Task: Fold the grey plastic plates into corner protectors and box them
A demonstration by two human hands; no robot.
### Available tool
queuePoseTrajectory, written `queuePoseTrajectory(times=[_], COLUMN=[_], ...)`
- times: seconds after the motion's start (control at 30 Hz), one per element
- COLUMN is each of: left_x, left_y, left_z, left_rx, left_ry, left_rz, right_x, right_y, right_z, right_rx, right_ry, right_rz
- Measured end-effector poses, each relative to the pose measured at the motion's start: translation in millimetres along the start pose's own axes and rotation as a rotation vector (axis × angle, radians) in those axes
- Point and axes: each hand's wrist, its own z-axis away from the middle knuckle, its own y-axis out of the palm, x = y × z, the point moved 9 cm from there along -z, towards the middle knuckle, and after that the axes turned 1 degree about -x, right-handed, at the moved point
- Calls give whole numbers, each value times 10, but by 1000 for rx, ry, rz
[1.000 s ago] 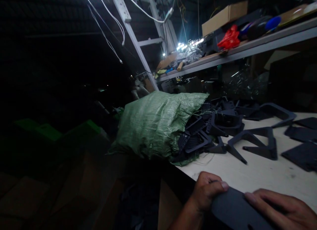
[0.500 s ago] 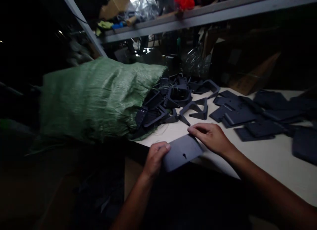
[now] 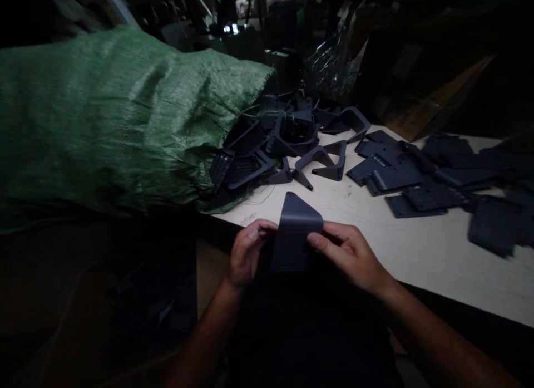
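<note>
A dark grey plastic panel [image 3: 294,232] with one rounded corner stands nearly upright over the near edge of the pale table [image 3: 438,254]. My left hand [image 3: 247,253] grips its left edge with curled fingers. On its right edge my right hand [image 3: 348,253] pinches it between thumb and fingers. Both hands are closed on this one piece, held just in front of my body.
A green woven sack [image 3: 112,115] lies on its side at the left, several dark plastic brackets [image 3: 283,143] spilling from its mouth. Flat dark panels [image 3: 421,182] are spread over the table's right half. Cardboard [image 3: 434,104] and clutter stand behind, in deep shadow.
The panel lay flat under my hands at the table edge; now it is tipped up on end between both hands. The view has dropped down toward the table.
</note>
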Motion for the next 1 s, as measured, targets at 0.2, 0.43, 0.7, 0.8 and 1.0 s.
queuePoseTrajectory(times=[0.2,0.43,0.7,0.8,1.0], left_x=[149,86,132,138,78], left_y=[293,244,122,128,145], left_z=[-166,-130,-131,-93,-62], left_rx=[15,-168,-238,-255,-288], left_ry=[-270,-68,-10,8,-42], left_rz=[406,294,258,239,297], right_x=[81,-95,-159,-148,-78], right_y=[312,320,367,362,426], right_z=[143,178,111,142,118], right_rx=[179,-82,-141,-203,-251], right_ry=[-168,-156,-97,-97,-77], right_rz=[317,72,104,115,144])
